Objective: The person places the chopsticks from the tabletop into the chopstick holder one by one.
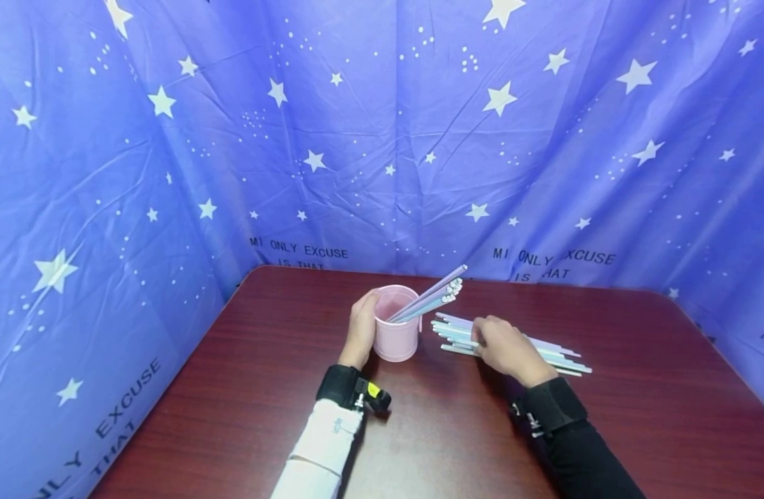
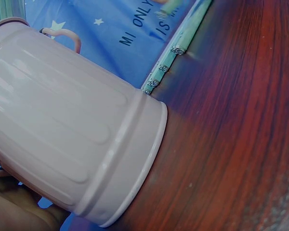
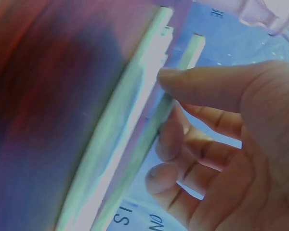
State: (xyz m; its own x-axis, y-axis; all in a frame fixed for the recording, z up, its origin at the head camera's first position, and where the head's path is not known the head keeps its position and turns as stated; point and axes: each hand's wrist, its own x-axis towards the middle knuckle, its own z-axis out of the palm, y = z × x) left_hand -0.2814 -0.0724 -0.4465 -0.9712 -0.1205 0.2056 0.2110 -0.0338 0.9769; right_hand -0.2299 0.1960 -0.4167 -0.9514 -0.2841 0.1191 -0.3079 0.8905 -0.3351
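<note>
My hands are both busy over the dark red, wood-grained worktop [image 1: 251, 409]. My left hand [image 1: 360, 329] holds the pink bucket [image 1: 396, 344] from its left side, the fingers bent round the wall up near the rim. The bucket stands upright on the worktop, and a small curved handle [image 2: 67, 34] juts from its side. Inside it a bundle of pale sticks [image 1: 427, 296], lilac and light blue among them, leans over the rim to the right, the upper ends sticking well out.

My right hand [image 1: 509, 350] is nearly closed, with thumb and fingertips pinching one pale green stick [image 3: 145, 144]; the lower fingers curl loosely beneath. That stick lies just beside the loose pile [image 1: 557, 352], which rests on the worktop to the right of the bucket, near it, in pale green, white, blue and lilac. The sticks in the pile run roughly side by side, their ends uneven.

I wear a black band on each wrist; the left band [image 1: 338, 387] sits above a white sleeve [image 1: 319, 440], the right band [image 1: 553, 403] above a black sleeve [image 1: 594, 454]. Behind the worktop hangs a blue curtain [image 1: 369, 187] printed with white stars, dots and black lettering.
</note>
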